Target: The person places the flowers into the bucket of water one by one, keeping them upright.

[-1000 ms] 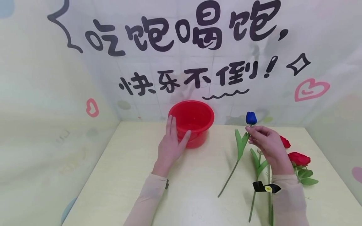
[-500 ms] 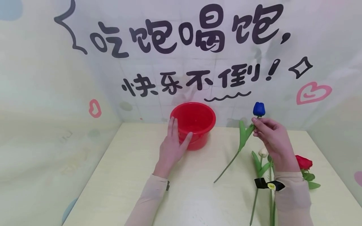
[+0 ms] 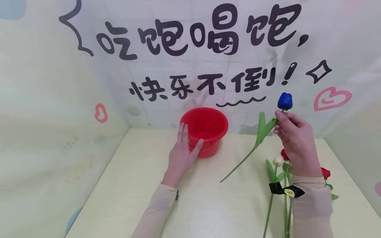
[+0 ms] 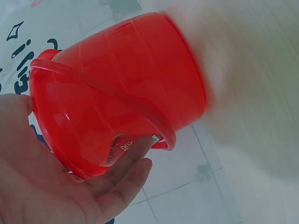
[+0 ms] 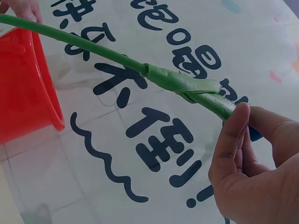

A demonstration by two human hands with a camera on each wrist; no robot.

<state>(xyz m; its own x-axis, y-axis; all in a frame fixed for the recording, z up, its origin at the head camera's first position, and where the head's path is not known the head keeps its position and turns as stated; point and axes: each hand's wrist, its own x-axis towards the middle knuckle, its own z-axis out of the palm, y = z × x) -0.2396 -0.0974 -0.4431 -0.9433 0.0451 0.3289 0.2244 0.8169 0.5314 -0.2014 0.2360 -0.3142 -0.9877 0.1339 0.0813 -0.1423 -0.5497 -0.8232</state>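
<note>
My right hand (image 3: 299,142) pinches a blue artificial tulip (image 3: 285,101) just below the bloom, raised over the table. Its green leaves and long stem slant down to the left, with the stem's end near the middle of the table. In the right wrist view, thumb and fingertips close on the green stem (image 5: 177,84), and the bloom is mostly behind the hand. My left hand (image 3: 180,158) rests against the near left side of a red plastic bucket (image 3: 212,149), fingers extended and thumb spread. The left wrist view has the bucket's handle (image 4: 117,95) hanging across its wall.
A white tulip (image 3: 278,161) lies on the table (image 3: 220,205) to the right. Red roses (image 3: 325,173) lie beside it, partly hidden by my right arm. Close behind the bucket stands a printed backdrop (image 3: 166,114), with side walls left and right.
My right hand has lifted the blue tulip up and to the right, and its stem has come off the table. The left hand has stayed against the bucket.
</note>
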